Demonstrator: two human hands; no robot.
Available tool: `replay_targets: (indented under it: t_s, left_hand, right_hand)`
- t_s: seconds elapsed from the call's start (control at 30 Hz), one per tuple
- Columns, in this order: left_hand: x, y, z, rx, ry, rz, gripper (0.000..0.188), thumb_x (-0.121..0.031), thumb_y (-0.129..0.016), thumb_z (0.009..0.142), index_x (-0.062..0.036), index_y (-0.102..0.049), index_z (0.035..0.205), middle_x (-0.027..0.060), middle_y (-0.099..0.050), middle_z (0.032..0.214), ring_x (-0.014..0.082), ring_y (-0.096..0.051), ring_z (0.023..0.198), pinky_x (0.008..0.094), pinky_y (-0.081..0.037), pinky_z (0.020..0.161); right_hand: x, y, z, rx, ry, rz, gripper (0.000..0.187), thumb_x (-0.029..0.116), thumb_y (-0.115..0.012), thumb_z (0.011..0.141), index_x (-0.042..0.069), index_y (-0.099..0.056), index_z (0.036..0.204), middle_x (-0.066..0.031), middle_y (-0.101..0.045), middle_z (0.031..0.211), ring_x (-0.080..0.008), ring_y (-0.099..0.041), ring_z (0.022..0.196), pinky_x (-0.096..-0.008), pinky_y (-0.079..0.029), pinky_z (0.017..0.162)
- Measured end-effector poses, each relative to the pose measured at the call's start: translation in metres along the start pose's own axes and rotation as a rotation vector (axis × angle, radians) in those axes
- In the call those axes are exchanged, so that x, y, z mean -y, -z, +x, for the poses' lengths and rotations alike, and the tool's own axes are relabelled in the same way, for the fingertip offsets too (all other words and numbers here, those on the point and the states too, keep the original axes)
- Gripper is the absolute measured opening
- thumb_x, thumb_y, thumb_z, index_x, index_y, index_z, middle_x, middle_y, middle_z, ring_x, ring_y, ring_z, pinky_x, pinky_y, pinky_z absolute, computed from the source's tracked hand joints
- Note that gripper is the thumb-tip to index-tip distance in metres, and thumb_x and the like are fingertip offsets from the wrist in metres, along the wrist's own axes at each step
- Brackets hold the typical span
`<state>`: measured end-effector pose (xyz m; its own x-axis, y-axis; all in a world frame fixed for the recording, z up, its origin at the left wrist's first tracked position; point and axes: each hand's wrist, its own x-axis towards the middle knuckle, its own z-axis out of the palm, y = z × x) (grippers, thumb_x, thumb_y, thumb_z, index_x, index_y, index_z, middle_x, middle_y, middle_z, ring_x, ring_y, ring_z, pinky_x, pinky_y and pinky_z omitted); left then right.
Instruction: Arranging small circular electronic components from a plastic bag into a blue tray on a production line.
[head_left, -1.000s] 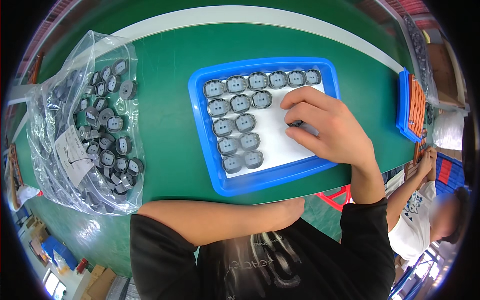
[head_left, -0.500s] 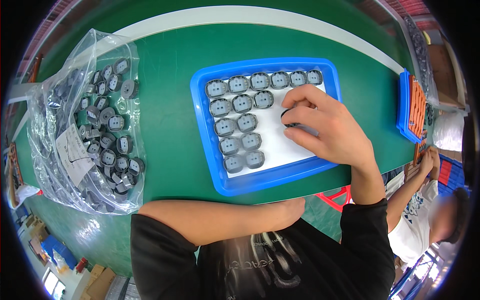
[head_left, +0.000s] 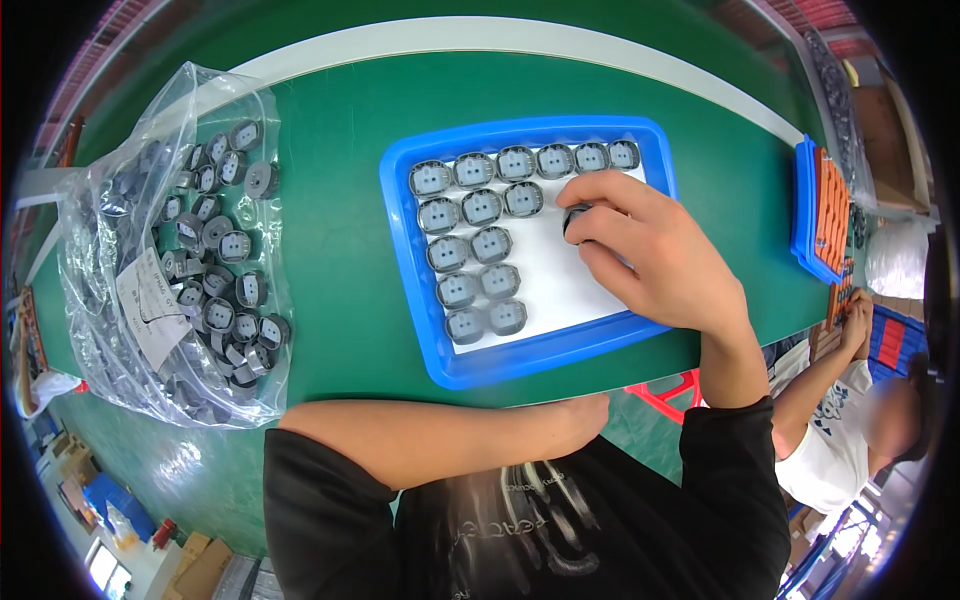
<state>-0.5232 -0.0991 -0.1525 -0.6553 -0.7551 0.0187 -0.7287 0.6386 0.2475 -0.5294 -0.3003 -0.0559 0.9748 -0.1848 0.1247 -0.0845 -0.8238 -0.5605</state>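
Observation:
Over the blue tray (head_left: 408, 285) my right hand (head_left: 655, 250) grips a small dark-grey round plastic part (head_left: 572, 216) between thumb and fingers, which cover much of it. It is just right of the second row's last part (head_left: 523, 199). Inside the tray, on a white base, similar grey parts with pale, two-holed faces form a full top row and two columns at the left. My left forearm lies across my body along the table's near edge. My left hand (head_left: 585, 420) is at that edge, its fingers hidden.
A clear plastic bag (head_left: 265, 385) of many loose grey parts lies open at the left, with a white label (head_left: 150, 310). Stacked blue and orange trays (head_left: 825, 215) stand at the right edge of the green table (head_left: 340, 200). Another person (head_left: 825, 435) sits at the right, near a red stool (head_left: 665, 393).
My right hand has moved slightly up and left with the grey part, closer to the second row's end. My left arm has stayed in place.

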Motion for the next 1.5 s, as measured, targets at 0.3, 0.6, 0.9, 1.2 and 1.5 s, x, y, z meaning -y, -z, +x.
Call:
replay_targets:
  t_s: [0.3, 0.6, 0.9, 1.2, 1.5]
  left_hand:
    - [-0.001, 0.003, -0.003, -0.051, 0.009, 0.056, 0.013, -0.014, -0.062, 0.076, -0.0074, -0.069, 0.067, 0.0061, -0.064, 0.067, 0.0214, -0.061, 0.07, 0.035, -0.048, 0.065]
    - [-0.005, -0.004, 0.002, 0.026, -0.002, 0.021, 0.014, -0.015, -0.061, 0.076, -0.0071, -0.067, 0.067, 0.0059, -0.062, 0.067, 0.0217, -0.061, 0.071, 0.0348, -0.048, 0.068]
    - [-0.004, 0.0, 0.003, 0.085, -0.001, -0.016, 0.011, -0.014, -0.064, 0.075, -0.0073, -0.071, 0.069, 0.0055, -0.065, 0.069, 0.0206, -0.062, 0.072, 0.0344, -0.049, 0.068]
    - [-0.007, -0.005, 0.007, 0.141, -0.027, -0.014, 0.012, -0.014, -0.063, 0.076, -0.0075, -0.071, 0.07, 0.0051, -0.066, 0.07, 0.0209, -0.062, 0.072, 0.0335, -0.049, 0.069]
    - [-0.004, 0.001, 0.017, 0.326, -0.089, -0.053, 0.018, -0.024, -0.074, 0.072, -0.0121, -0.079, 0.085, 0.0014, -0.074, 0.087, 0.0207, -0.069, 0.085, 0.0386, -0.052, 0.069]
  right_hand:
    - [0.0, 0.001, 0.0, 0.031, 0.03, -0.108, 0.015, 0.001, -0.073, 0.076, 0.005, -0.063, 0.086, -0.0061, -0.065, 0.109, -0.0267, -0.065, 0.08, -0.0371, -0.053, 0.068]
    - [0.003, 0.001, -0.003, 0.045, 0.037, -0.019, 0.014, -0.002, -0.07, 0.076, 0.004, -0.065, 0.088, -0.0081, -0.066, 0.117, -0.0216, -0.061, 0.066, -0.0336, -0.051, 0.059]
    - [0.009, 0.002, -0.003, 0.002, -0.184, -0.144, 0.015, 0.004, -0.076, 0.077, 0.004, -0.066, 0.089, -0.0084, -0.058, 0.092, -0.0263, -0.062, 0.072, -0.0359, -0.049, 0.06]
    - [0.008, -0.001, 0.0, -0.073, -0.119, -0.117, 0.014, 0.002, -0.075, 0.08, 0.004, -0.068, 0.092, -0.0076, -0.058, 0.085, -0.0269, -0.061, 0.069, -0.0368, -0.048, 0.059]
    - [-0.01, -0.006, 0.002, -0.107, -0.013, -0.154, 0.012, -0.001, -0.073, 0.081, 0.004, -0.07, 0.092, -0.008, -0.061, 0.087, -0.0266, -0.063, 0.073, -0.0368, -0.05, 0.061]
